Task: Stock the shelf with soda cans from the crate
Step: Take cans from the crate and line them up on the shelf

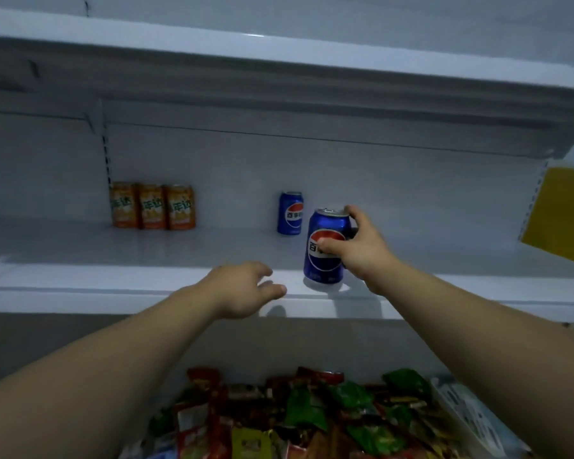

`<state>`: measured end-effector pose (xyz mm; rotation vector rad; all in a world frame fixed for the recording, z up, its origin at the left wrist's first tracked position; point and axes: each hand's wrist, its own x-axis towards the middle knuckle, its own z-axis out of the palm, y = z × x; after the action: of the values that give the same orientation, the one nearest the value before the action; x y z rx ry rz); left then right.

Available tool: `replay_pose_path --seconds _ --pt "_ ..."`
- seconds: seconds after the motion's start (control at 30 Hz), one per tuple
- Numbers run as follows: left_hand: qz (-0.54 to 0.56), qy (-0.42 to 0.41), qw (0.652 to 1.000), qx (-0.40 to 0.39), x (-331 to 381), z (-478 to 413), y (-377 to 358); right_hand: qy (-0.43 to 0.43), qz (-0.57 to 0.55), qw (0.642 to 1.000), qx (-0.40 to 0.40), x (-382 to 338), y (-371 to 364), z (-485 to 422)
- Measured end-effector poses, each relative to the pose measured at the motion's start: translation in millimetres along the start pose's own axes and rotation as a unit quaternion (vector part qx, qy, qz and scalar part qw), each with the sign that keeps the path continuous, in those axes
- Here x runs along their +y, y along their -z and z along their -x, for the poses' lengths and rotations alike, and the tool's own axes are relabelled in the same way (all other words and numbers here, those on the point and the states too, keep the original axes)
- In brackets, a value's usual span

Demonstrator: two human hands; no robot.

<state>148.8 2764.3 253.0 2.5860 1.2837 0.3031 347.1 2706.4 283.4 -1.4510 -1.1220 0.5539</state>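
Note:
My right hand (362, 246) grips a blue soda can (323, 263) that stands upright at the front edge of the white shelf (146, 279). A second blue can (290, 213) stands farther back, just left of it. Three orange soda cans (152, 206) stand side by side at the back left of the same shelf. My left hand (246, 289) hovers over the shelf's front edge, left of the held can, with fingers loosely apart and nothing in it. The crate is not in view.
Another white shelf (279, 71) hangs overhead. A yellow panel (557, 213) stands at the right end of the shelf. Below the shelf lies a pile of red and green snack packets (312, 415).

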Motion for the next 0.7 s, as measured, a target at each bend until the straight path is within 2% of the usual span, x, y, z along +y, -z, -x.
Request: replay_pose_path --seconds 0.17,0.3,0.7 --pt "-0.101 0.016 0.993 -0.055 -1.3 -56.5 -17.1 0.018 0.001 1.000 -0.025 37.2 -2.3 -59.9" --pt "-0.101 0.037 0.991 -0.081 -4.7 -68.4 -24.0 0.046 0.105 0.993 -0.034 61.6 -10.2 -89.9" --pt "-0.108 0.032 0.990 -0.080 -4.2 -64.3 -22.1 0.019 0.218 0.975 0.025 88.3 -24.5 -162.4"
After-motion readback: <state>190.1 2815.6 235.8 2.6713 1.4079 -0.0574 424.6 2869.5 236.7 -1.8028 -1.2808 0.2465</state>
